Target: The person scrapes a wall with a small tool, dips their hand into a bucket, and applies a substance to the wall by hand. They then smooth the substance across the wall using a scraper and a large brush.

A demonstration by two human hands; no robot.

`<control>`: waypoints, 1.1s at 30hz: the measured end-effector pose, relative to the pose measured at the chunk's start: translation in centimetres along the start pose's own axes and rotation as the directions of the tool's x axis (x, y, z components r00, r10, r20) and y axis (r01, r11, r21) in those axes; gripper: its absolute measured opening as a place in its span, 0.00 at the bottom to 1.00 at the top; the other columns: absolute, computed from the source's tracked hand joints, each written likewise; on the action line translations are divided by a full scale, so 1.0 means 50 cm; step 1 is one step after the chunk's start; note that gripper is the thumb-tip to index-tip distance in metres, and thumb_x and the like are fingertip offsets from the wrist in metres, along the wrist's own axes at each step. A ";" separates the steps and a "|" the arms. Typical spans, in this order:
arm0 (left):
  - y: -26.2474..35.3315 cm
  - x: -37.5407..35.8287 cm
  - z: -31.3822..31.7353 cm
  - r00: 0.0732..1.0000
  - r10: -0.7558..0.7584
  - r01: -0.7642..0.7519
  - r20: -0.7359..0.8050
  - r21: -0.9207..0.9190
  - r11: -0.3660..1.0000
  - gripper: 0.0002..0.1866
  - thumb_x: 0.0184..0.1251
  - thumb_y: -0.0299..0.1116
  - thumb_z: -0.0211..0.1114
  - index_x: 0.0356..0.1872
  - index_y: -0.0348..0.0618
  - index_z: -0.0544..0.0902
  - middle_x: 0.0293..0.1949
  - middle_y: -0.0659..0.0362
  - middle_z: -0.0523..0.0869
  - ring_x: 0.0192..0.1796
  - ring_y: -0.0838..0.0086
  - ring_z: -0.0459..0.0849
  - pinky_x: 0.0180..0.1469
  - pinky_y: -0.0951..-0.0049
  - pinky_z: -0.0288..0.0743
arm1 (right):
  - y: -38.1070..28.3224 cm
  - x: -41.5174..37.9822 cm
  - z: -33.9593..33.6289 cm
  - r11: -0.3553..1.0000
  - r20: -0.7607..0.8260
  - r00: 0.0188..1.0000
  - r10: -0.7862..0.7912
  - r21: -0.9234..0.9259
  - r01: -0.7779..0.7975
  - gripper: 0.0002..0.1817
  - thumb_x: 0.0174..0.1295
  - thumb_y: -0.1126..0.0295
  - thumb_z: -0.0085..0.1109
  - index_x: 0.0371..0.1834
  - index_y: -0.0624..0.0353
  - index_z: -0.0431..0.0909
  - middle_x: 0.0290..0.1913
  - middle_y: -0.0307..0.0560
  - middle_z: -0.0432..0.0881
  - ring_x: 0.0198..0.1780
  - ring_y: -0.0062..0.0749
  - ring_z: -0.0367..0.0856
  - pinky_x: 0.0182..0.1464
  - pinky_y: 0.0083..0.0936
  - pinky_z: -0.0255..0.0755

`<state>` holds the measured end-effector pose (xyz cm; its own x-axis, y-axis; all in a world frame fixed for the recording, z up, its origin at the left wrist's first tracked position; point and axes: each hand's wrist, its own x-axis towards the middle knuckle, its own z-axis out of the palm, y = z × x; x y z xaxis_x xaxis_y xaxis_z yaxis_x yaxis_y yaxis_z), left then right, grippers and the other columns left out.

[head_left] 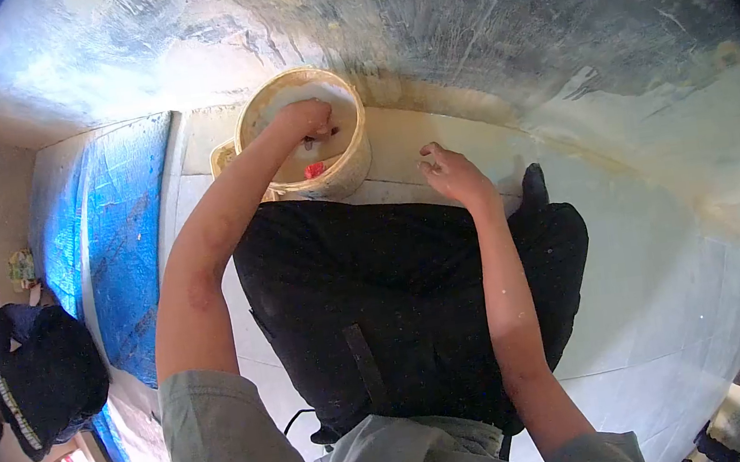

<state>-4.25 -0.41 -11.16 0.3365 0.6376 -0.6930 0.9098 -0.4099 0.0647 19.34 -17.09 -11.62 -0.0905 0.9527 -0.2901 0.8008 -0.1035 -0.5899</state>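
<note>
My left hand (308,119) reaches down inside a cream-coloured bucket (348,176) by the base of the wall. Its fingers are closed, and a small dark bit shows beside them, but what they grip is hidden. Within the bucket, pale whitish material coats the inner wall, and a red piece (315,170) lies near the front rim. To the right of the bucket, my right hand (451,175) hovers in front of my knee with loosely curled fingers, partly apart and holding nothing. Pale specks mark its fingers and forearm.
A wall (456,26) with grey and whitish smears rises in front. Pale floor tiles (645,289) spread to the right. Blue sheeting (134,251) hangs at the left, near dark clothing (51,376). My black-clad legs (394,274) are close behind the bucket.
</note>
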 end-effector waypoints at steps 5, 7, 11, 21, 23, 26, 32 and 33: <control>0.007 -0.013 0.001 1.000 0.026 -0.024 -0.016 0.114 0.993 0.17 0.38 0.36 0.72 0.29 0.36 0.82 0.27 0.50 0.84 0.26 0.63 0.82 0.30 0.62 0.75 | 0.002 0.002 0.002 1.000 0.008 1.000 0.016 -0.014 -0.016 0.19 0.61 0.58 0.48 0.51 0.56 0.67 0.38 0.57 0.80 0.44 0.49 0.78 0.47 0.36 0.70; -0.028 0.040 0.031 0.991 0.115 -0.113 -0.063 0.044 0.993 0.18 0.39 0.36 0.72 0.33 0.36 0.82 0.28 0.50 0.83 0.29 0.63 0.83 0.32 0.60 0.76 | 0.000 0.000 0.001 1.000 0.003 1.000 0.010 -0.014 -0.010 0.19 0.61 0.57 0.48 0.52 0.56 0.67 0.39 0.57 0.80 0.44 0.49 0.78 0.47 0.36 0.70; -0.025 0.029 0.024 0.964 0.221 -0.194 -0.146 0.182 0.964 0.18 0.39 0.35 0.71 0.33 0.35 0.81 0.29 0.50 0.83 0.28 0.62 0.83 0.29 0.61 0.76 | 0.001 0.003 0.000 1.000 0.022 1.000 0.021 -0.013 -0.020 0.19 0.62 0.57 0.48 0.52 0.55 0.67 0.40 0.57 0.80 0.45 0.49 0.78 0.47 0.36 0.69; -0.026 0.083 0.050 0.968 0.230 -0.235 -0.098 -0.035 0.971 0.18 0.39 0.33 0.70 0.34 0.34 0.80 0.30 0.50 0.83 0.26 0.62 0.82 0.26 0.64 0.74 | -0.005 -0.001 -0.006 0.999 0.042 0.999 0.026 -0.022 -0.025 0.19 0.61 0.58 0.47 0.52 0.56 0.67 0.39 0.58 0.80 0.44 0.49 0.78 0.47 0.36 0.69; -0.043 0.093 0.051 0.950 0.294 -0.296 -0.103 -0.001 0.955 0.19 0.38 0.33 0.70 0.34 0.34 0.81 0.29 0.50 0.83 0.27 0.61 0.82 0.27 0.63 0.74 | 0.003 0.002 -0.001 1.000 0.037 0.999 0.017 -0.008 -0.017 0.20 0.61 0.57 0.48 0.52 0.56 0.67 0.40 0.60 0.79 0.45 0.52 0.77 0.48 0.40 0.69; -0.036 0.036 0.015 0.913 0.360 -0.358 -0.191 0.045 0.933 0.18 0.38 0.34 0.69 0.34 0.36 0.81 0.28 0.50 0.83 0.27 0.61 0.81 0.30 0.61 0.73 | 0.002 0.002 -0.002 1.000 0.028 1.000 0.002 0.002 -0.002 0.21 0.60 0.56 0.48 0.51 0.57 0.66 0.40 0.62 0.78 0.46 0.55 0.76 0.48 0.43 0.70; -0.049 0.057 0.023 0.958 0.221 -0.219 -0.182 0.033 0.975 0.14 0.38 0.34 0.65 0.30 0.39 0.83 0.28 0.48 0.83 0.29 0.59 0.82 0.31 0.62 0.74 | -0.001 0.000 -0.002 1.000 0.024 1.000 0.014 -0.004 -0.014 0.20 0.60 0.57 0.49 0.51 0.57 0.67 0.39 0.60 0.79 0.45 0.52 0.77 0.48 0.40 0.69; -0.047 0.049 0.020 0.959 0.214 -0.210 -0.186 0.041 0.977 0.14 0.38 0.34 0.65 0.29 0.38 0.83 0.28 0.48 0.83 0.30 0.58 0.82 0.32 0.61 0.74 | -0.002 0.000 -0.004 1.000 0.030 1.000 0.005 0.021 -0.006 0.21 0.59 0.57 0.50 0.51 0.58 0.66 0.40 0.63 0.78 0.45 0.56 0.76 0.48 0.44 0.69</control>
<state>-5.79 1.45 -13.75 0.5627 0.6453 -0.5167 0.8082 -0.5609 0.1796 19.40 -17.04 -11.41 -0.1045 0.9431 -0.3156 0.7887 -0.1148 -0.6040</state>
